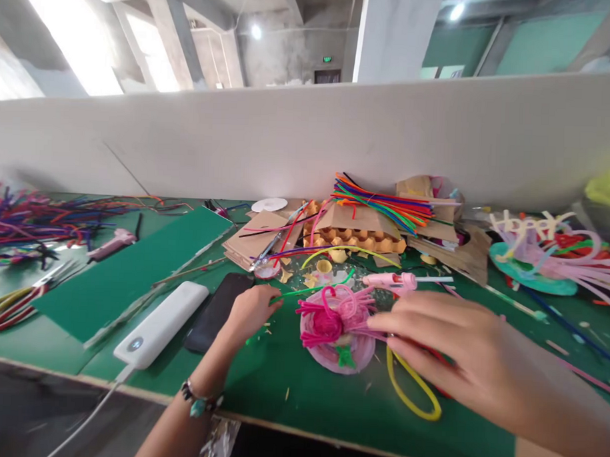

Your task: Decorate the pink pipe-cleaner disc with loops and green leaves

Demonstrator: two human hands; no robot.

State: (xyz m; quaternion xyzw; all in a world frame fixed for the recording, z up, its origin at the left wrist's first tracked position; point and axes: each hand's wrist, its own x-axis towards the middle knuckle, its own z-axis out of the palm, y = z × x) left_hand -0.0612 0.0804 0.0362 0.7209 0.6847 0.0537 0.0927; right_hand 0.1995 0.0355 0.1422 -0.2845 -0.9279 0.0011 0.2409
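Note:
My left hand [255, 310] pinches one end of a green pipe cleaner [310, 291], which runs to the right across the table. To its right lies a round pink disc [336, 360] carrying pink coiled pipe-cleaner shapes [328, 321] and a small green star-like piece [345, 356]. My right hand [441, 340] hovers at the disc's right edge, its fingers stretched out and slightly apart, the thumb hidden. Beneath it shows a yellow loop [419, 396] with some red, resembling scissor handles. A pink glue gun [390, 281] lies just behind this hand.
A white power bank [161, 323] with a cable, a black phone [217, 312] and a green board [138, 269] lie left. Behind are an egg carton [379, 242] and bundled pipe cleaners [380, 203]. Scissors [37, 292] rest far left; a turquoise-based craft [538, 276] stands right.

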